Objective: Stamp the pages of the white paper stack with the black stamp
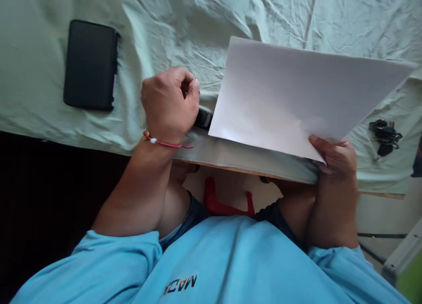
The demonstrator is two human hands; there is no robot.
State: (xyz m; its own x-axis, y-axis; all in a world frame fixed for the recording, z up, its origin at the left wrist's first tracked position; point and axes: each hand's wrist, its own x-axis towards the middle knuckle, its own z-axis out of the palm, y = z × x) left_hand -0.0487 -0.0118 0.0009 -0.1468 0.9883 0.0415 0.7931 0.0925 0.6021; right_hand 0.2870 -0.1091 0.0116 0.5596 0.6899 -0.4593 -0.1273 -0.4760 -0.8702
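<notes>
**One sheet up, one fist down**

And here's the paper (296, 93), a single white sheet, blank on the side facing us, smooth and uncreased, with a soft shadow across its lower middle. It's lifted clear of the cloth (184, 27) at a tilt, near edge low, far corners high, right of centre over the table edge (250, 170).

The right hand (334, 156) has it by the near right corner: thumb pressed on top, fingers curled underneath, a tight pinch on the paper. The left hand (169, 104) is balled into a fist with the thumb tucked against the forefinger, resting on the cloth just left of the sheet. A dark object (202, 118) pokes out from beneath it towards the paper; whether the fist actually grips it, I cannot tell. A red string bracelet (161, 142) with one white bead circles that wrist.

The count: one sheet, two hands, one black case (90, 64) lying flat and shut at far left, well apart from the action, contents out of sight. One bunch of keys (384, 136) sits on the cloth at right, near the paper's corner but not touching it. The cloth itself is pale green, heavily wrinkled, covering the whole table. Below the edge, a red thing (224, 203) shows between the knees.
</notes>
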